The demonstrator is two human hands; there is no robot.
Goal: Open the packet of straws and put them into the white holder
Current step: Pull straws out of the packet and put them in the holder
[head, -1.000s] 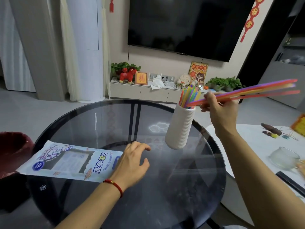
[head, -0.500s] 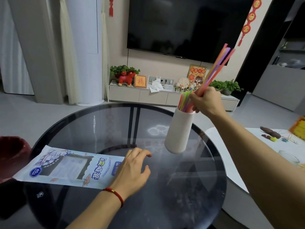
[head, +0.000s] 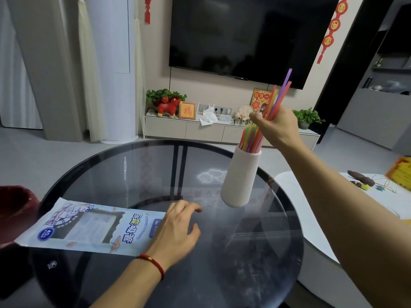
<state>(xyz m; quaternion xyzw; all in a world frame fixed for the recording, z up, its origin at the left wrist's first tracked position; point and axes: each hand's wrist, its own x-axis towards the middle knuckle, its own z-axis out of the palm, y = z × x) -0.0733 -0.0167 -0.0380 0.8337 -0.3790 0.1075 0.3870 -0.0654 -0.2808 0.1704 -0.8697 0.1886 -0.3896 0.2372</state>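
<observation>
A ribbed white holder [head: 241, 178] stands on the round glass table [head: 142, 174], right of centre. Several coloured straws poke out of its mouth. My right hand [head: 275, 125] is just above the holder, shut on a bunch of coloured straws [head: 280, 94] that stands nearly upright, its lower ends inside the holder's mouth. The flattened white and blue straw packet [head: 89, 225] lies on the table at the left. My left hand [head: 178, 232] rests on the packet's right end, fingers curled and apart, holding nothing.
A dark red bin [head: 13, 210] stands at the table's left edge. A white side table [head: 311, 196] with small items and a glass adjoins on the right. A TV cabinet [head: 222, 130] with plants and ornaments lines the far wall.
My right hand swung the bunch of straws from nearly level to nearly upright and brought its lower ends into the holder. My left hand stayed on the packet.
</observation>
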